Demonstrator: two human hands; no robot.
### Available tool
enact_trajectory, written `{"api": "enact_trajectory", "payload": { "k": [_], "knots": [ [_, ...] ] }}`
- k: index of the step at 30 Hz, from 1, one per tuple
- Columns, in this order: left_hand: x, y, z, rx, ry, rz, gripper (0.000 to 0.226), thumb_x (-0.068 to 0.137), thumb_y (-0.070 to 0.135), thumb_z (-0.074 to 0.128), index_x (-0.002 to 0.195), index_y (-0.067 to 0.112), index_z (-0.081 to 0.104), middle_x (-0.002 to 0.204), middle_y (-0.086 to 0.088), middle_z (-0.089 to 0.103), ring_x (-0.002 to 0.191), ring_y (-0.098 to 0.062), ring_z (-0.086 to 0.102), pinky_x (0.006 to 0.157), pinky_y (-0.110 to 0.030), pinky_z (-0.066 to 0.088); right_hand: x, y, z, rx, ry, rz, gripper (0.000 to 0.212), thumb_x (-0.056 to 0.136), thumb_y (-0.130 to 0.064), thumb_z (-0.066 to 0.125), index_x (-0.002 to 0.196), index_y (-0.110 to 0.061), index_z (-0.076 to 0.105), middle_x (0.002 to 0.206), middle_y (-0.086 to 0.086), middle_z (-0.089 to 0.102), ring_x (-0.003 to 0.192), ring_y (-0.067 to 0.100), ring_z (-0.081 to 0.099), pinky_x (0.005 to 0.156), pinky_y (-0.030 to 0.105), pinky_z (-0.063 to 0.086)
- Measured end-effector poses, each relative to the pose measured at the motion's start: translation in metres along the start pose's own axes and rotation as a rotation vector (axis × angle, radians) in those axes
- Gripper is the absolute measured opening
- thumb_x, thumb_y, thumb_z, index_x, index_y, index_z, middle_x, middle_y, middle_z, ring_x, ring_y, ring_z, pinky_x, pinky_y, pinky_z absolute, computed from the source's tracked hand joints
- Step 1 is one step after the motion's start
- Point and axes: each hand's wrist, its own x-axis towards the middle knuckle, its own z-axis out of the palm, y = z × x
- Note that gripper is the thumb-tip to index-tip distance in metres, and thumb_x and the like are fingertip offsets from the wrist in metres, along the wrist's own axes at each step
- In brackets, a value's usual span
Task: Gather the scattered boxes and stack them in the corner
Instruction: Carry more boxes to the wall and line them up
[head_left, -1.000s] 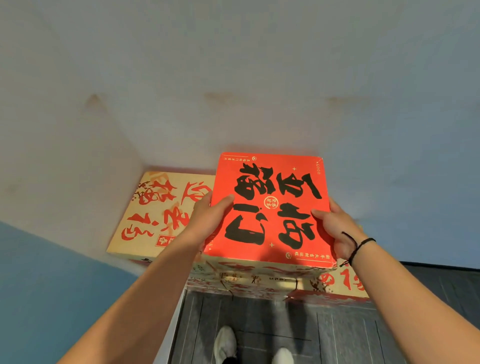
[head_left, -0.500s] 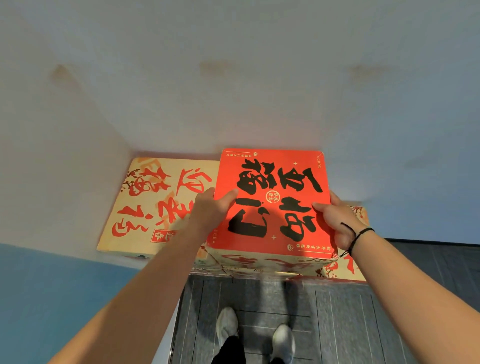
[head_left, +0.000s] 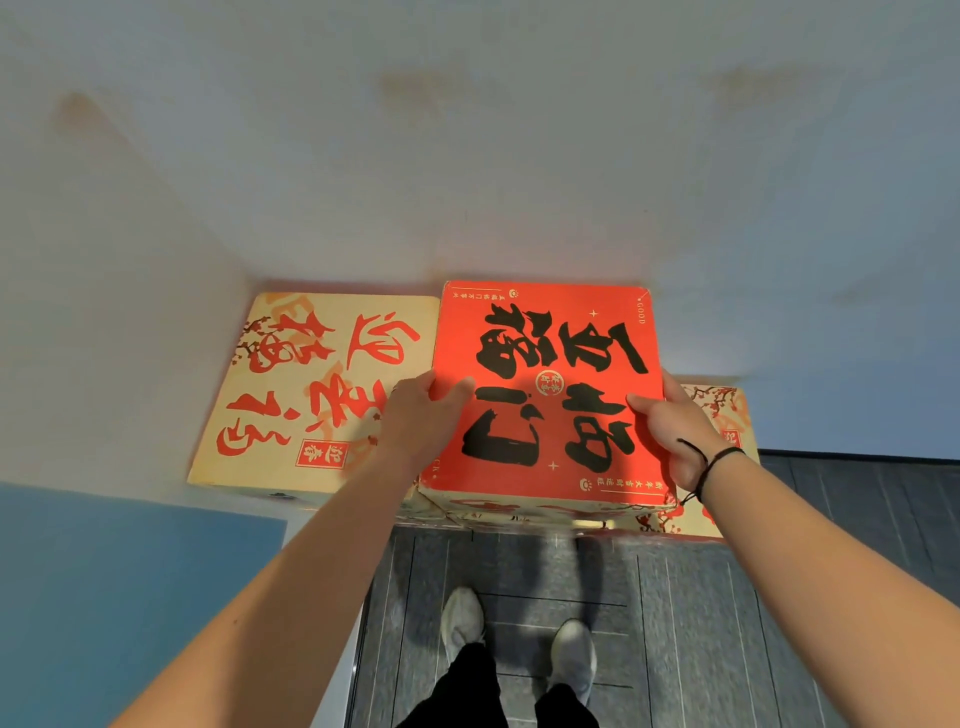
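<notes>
The red box hides most of the cream box beneath it. Fingers of both hands wrap behind its sides, out of sight. Forearms are cropped by the bottom edge

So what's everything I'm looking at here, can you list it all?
red box: one, red lid with black writing, on top of the stack, held at both sides
cream box: one, cream with red writing, in the corner, left of the red box
lower box: at least one, cream and red, under the red box
walls: pale, meeting behind the boxes
floor: dark grey tiles
shoes: two, pale
wristband: one, black, right wrist
hands: left hand, right hand, gripping the red box
</notes>
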Motion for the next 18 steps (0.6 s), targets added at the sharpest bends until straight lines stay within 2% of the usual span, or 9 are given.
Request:
{"api": "enact_trajectory", "payload": {
  "k": [3, 5, 6, 7, 8, 9, 11, 14, 18],
  "knots": [
    [0.001, -0.005, 0.005, 0.008, 0.022, -0.038, 0.039, 0.101, 0.045, 0.058, 0.086, 0.009, 0.064, 0.079, -0.008, 0.062, 0.073, -0.019, 0.054, 0.068, -0.034, 0.043, 0.003, 0.008, 0.000, -0.018, 0.002, 0.006, 0.045, 0.107, -0.014, 0.046, 0.144, -0.040, 0.050, 0.120, 0.002, 0.075, 0.107, 0.033, 0.070, 0.098, 0.057, 0.054],
    [0.003, -0.011, 0.008, 0.005, -0.007, -0.090, 0.046, 0.099, 0.048, 0.060, 0.089, 0.004, 0.070, 0.077, -0.007, 0.062, 0.074, -0.020, 0.058, 0.079, -0.037, 0.050, 0.003, 0.014, 0.002, -0.050, -0.009, 0.014, 0.044, 0.107, -0.016, 0.045, 0.145, -0.039, 0.049, 0.128, 0.003, 0.071, 0.116, 0.033, 0.065, 0.104, 0.058, 0.049],
    [0.004, -0.013, 0.010, 0.024, -0.021, -0.102, 0.050, 0.099, 0.050, 0.060, 0.105, 0.003, 0.074, 0.092, -0.009, 0.069, 0.089, -0.022, 0.064, 0.093, -0.040, 0.053, 0.003, 0.017, 0.003, -0.063, -0.007, 0.013, 0.044, 0.108, -0.016, 0.045, 0.146, -0.038, 0.048, 0.131, 0.003, 0.068, 0.118, 0.033, 0.063, 0.105, 0.056, 0.048],
    [0.004, -0.015, 0.011, 0.036, -0.028, -0.106, 0.056, 0.099, 0.052, 0.060, 0.128, 0.006, 0.070, 0.118, -0.009, 0.071, 0.112, -0.024, 0.065, 0.106, -0.042, 0.049, 0.002, 0.019, 0.003, -0.066, 0.001, 0.010, 0.044, 0.108, -0.016, 0.045, 0.147, -0.036, 0.048, 0.133, 0.003, 0.067, 0.120, 0.032, 0.061, 0.105, 0.053, 0.047],
    [0.004, -0.015, 0.012, 0.041, -0.029, -0.104, 0.063, 0.099, 0.054, 0.059, 0.144, 0.009, 0.060, 0.140, -0.008, 0.064, 0.130, -0.026, 0.057, 0.114, -0.043, 0.043, 0.003, 0.020, 0.004, -0.064, 0.008, 0.006, 0.044, 0.108, -0.016, 0.045, 0.147, -0.036, 0.048, 0.133, 0.003, 0.066, 0.120, 0.031, 0.061, 0.103, 0.051, 0.047],
    [0.003, -0.014, 0.012, 0.038, -0.029, -0.100, 0.067, 0.099, 0.054, 0.059, 0.150, 0.011, 0.053, 0.150, -0.006, 0.057, 0.138, -0.027, 0.052, 0.117, -0.044, 0.040, 0.002, 0.020, 0.003, -0.060, 0.008, 0.002, 0.043, 0.108, -0.016, 0.045, 0.147, -0.035, 0.048, 0.131, 0.002, 0.067, 0.119, 0.030, 0.061, 0.103, 0.050, 0.047],
    [0.003, -0.012, 0.013, 0.019, -0.028, -0.102, 0.066, 0.099, 0.055, 0.059, 0.149, 0.014, 0.054, 0.149, -0.004, 0.057, 0.137, -0.026, 0.052, 0.115, -0.043, 0.041, 0.003, 0.020, 0.001, -0.069, 0.001, -0.003, 0.042, 0.108, -0.019, 0.048, 0.147, -0.036, 0.048, 0.131, 0.003, 0.068, 0.120, 0.031, 0.061, 0.105, 0.051, 0.047],
    [0.001, -0.009, 0.014, -0.026, -0.011, -0.128, 0.061, 0.095, 0.057, 0.060, 0.141, 0.017, 0.062, 0.140, -0.003, 0.064, 0.129, -0.027, 0.057, 0.112, -0.047, 0.046, -0.001, 0.019, -0.001, -0.132, 0.048, -0.015, 0.046, 0.106, -0.031, 0.054, 0.151, -0.029, 0.046, 0.134, 0.004, 0.064, 0.117, 0.029, 0.060, 0.098, 0.045, 0.048],
    [-0.003, -0.008, 0.018, -0.087, -0.013, -0.171, 0.068, 0.087, 0.062, 0.057, 0.137, 0.017, 0.065, 0.138, -0.005, 0.065, 0.127, -0.029, 0.058, 0.111, -0.052, 0.047, -0.002, 0.025, -0.002, -0.184, 0.135, 0.016, 0.062, 0.098, -0.051, 0.061, 0.150, -0.019, 0.050, 0.143, 0.010, 0.061, 0.128, 0.038, 0.057, 0.108, 0.055, 0.048]
  ]
}}
